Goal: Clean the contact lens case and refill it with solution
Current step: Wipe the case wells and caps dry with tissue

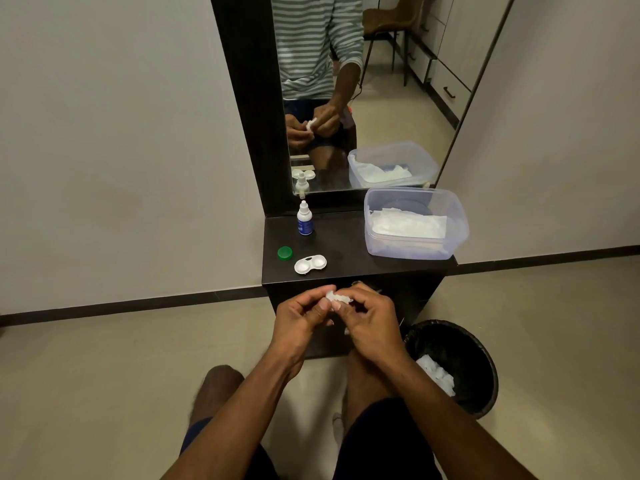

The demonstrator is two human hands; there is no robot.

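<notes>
Two hands meet in front of the near edge of a small dark wooden shelf (363, 251). The left hand (304, 323) and the right hand (372, 323) both have curled fingers, and together they pinch a small crumpled white tissue wad (337, 299). You cannot tell if something else is hidden inside the wad.

On the shelf, near its front edge and a bit to the left, lies the white plastic contact lens case (310, 264). It is flat, with two round cups joined side by side. Both cups are open with no caps on them. They look white and shiny inside. If they are wet or dry is too hard to see.

Just left of the case and a little farther back sits a round green screw cap (284, 253). It is apart from the case. Farther back stands a small white dropper bottle with a blue label (304, 219). It is upright, with its cap on.

On the right side of the shelf is a clear plastic box (457, 237) with white tissues (408, 225) in it. A tall mirror (363, 91) rises behind the shelf.

On the floor to the right is a round black bin (485, 358). White crumpled tissue (436, 374) lies inside it.
</notes>
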